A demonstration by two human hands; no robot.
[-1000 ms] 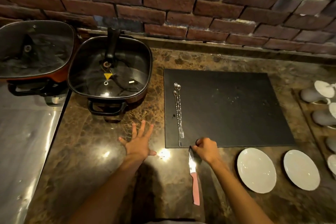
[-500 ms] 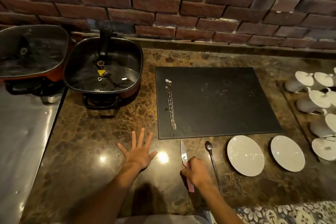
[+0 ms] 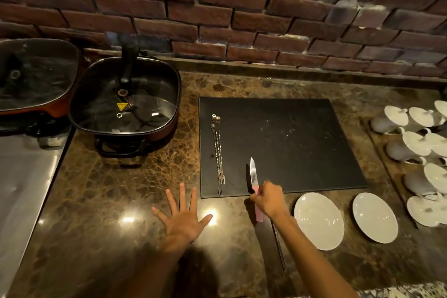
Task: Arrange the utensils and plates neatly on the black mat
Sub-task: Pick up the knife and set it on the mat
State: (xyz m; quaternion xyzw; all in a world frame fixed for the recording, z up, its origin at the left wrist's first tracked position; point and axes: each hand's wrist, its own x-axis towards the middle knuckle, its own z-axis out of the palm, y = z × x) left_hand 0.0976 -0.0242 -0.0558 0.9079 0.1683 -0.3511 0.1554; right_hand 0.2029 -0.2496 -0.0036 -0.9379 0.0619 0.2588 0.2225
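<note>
The knife (image 3: 253,174) points away over the mat's (image 3: 290,143) near edge, its pink handle gripped in the right hand (image 3: 268,201), apparently lifted. Forks (image 3: 219,152) lie on the mat's left. Two plates (image 3: 319,221) sit on the counter (image 3: 121,201); the left hand (image 3: 181,221) rests there, fingers spread.

A polished brown marble countertop (image 3: 116,191) is bounded at the rear by a brick wall. A rectangular black mat (image 3: 302,143) is laid flat on it, right of centre. 2 round white plates (image 3: 318,220) (image 3: 375,216) are set side by side just in front of the mat's near right edge. A square dark electric pan with a glass lid (image 3: 125,106) is placed left of the mat. A flat open left hand (image 3: 181,219) is rested on the bare stone near the mat's near left corner.
</note>
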